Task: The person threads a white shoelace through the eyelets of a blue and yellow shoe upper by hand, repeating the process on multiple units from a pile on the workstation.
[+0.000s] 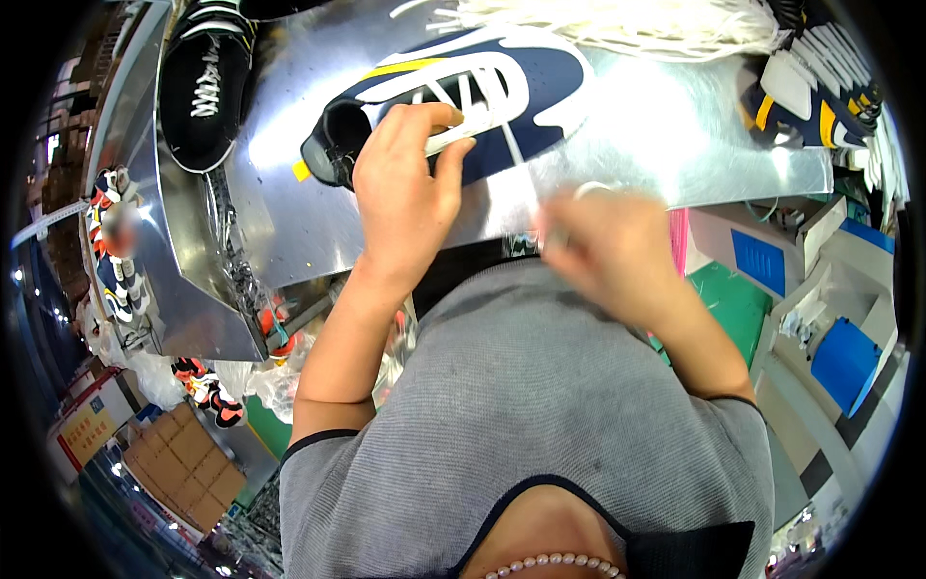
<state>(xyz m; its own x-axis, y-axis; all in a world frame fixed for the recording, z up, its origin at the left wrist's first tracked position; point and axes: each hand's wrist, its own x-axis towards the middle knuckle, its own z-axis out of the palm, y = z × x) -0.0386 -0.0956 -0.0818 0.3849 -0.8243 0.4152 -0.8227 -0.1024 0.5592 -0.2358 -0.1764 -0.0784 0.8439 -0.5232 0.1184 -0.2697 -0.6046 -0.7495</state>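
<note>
Lacing the shoe [559, 72]

I take this step to be lacing, partway up the eyelets. The shoe lies on the tabletop [680, 140] in front of me, heel to the left, toe to the far right. My left hand [405, 188] reaches over its opening, thumb and forefinger a little apart by the eyelet edge; I cannot tell whether they pinch it. My right hand [612, 246], blurred, is at the near edge, its curled fingers apparently pinching the lace [514, 147], which runs straight from the shoe. The next move, I judge, calls for even tension, then finding another eyelet without twisting the lace.

The lace is flat, white and ribbon-like. The shoe has smooth navy and white panels, a yellow stripe and a dark, padded-looking collar. Beneath it, the tabletop is shiny metal; beyond lies a tangled lace pile [627, 27].
</note>
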